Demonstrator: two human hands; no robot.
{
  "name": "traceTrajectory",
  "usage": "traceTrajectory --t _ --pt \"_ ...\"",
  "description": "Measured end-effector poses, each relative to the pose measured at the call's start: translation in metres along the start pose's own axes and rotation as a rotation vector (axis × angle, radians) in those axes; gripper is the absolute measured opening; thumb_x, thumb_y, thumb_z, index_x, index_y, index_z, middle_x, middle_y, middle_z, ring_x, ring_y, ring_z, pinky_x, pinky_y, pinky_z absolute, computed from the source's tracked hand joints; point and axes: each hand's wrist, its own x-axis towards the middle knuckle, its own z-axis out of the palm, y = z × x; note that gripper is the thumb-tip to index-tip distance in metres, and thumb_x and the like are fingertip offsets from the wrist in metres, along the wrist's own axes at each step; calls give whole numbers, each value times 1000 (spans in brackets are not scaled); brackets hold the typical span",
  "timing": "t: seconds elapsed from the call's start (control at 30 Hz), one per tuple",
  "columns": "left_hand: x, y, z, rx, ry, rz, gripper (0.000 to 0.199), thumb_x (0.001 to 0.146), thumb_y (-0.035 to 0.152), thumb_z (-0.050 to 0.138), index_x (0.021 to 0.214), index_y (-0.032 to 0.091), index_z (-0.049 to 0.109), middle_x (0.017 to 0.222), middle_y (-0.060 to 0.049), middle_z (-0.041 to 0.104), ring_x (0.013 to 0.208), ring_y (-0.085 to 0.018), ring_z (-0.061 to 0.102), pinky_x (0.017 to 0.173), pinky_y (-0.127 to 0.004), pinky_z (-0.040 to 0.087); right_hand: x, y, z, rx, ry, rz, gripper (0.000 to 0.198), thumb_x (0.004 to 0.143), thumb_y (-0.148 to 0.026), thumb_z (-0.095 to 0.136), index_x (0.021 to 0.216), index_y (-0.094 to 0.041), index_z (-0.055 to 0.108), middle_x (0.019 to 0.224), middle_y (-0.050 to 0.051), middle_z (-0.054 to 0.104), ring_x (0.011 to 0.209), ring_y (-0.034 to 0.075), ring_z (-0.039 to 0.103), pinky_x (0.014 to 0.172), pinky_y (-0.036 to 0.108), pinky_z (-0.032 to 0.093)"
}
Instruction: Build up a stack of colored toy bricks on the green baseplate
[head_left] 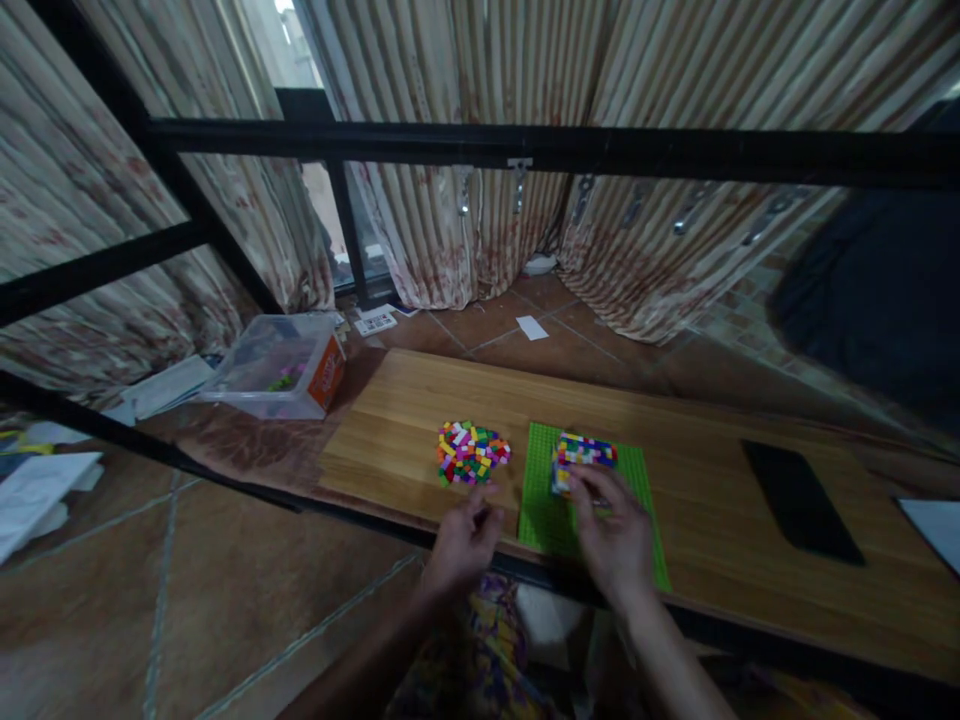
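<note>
A pile of small coloured building bricks (472, 455) lies on the wooden board. To its right is a green baseplate (540, 500), with a structure of multicoloured bricks (589, 450) built on it. My right hand (615, 530) is over the baseplate, its thumb and fingers pinched together at the near side of the structure; whatever is between the fingertips is too small to make out. My left hand (466, 535) hovers just in front of the loose pile, fingers curled and closed. Its fingertips are blurred, and any brick in them is hidden.
A clear plastic box (274, 370) with an orange label stands left of the wooden board (405, 400). On the board's right lies a dark flat slab (802, 500). A black metal rail (480, 140) crosses above, before striped curtains (465, 80). A dark shape (877, 290) fills the right side.
</note>
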Motion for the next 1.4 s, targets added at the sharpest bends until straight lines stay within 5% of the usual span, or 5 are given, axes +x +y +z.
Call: traceTrajectory --t 0.2,0.53,0.77,1.1,1.4 --pt "-4 -9 -50 98 182 -18 31 84 34 53 108 17 61 71 0 64 67 -16 60 64 -26 46 -30 -25 59 -144 -278 -30 19 91 -28 51 97 -19 67 93 7 68 86 21 63 79 33 48" --pt "-2 -15 -50 215 187 17 28 85 32 52 108 20 61 84 -2 70 78 -18 67 72 -28 50 -18 -27 91 -402 -318 1 15 88 -19 50 89 -18 65 92 10 65 85 23 60 74 32 44" --pt "-2 -12 -56 147 206 -23 31 82 37 55 106 18 62 84 -3 71 74 -19 67 69 -29 53 -23 -27 65 -198 -259 46 17 88 -21 48 84 -19 64 81 4 68 72 16 63 69 27 47" --pt "41 -7 -88 310 536 98 33 76 39 58 98 16 65 93 -9 72 84 -23 69 77 -34 55 -15 2 -20 84 12 279 29 87 -40 56 101 -20 70 102 9 73 93 22 68 82 35 52" --pt "119 -8 -99 720 559 238 30 83 30 47 103 14 62 104 -14 66 89 -24 66 81 -38 54 28 29 -26 4 111 74 20 84 -37 60 90 -23 72 102 7 69 97 22 63 89 39 47"
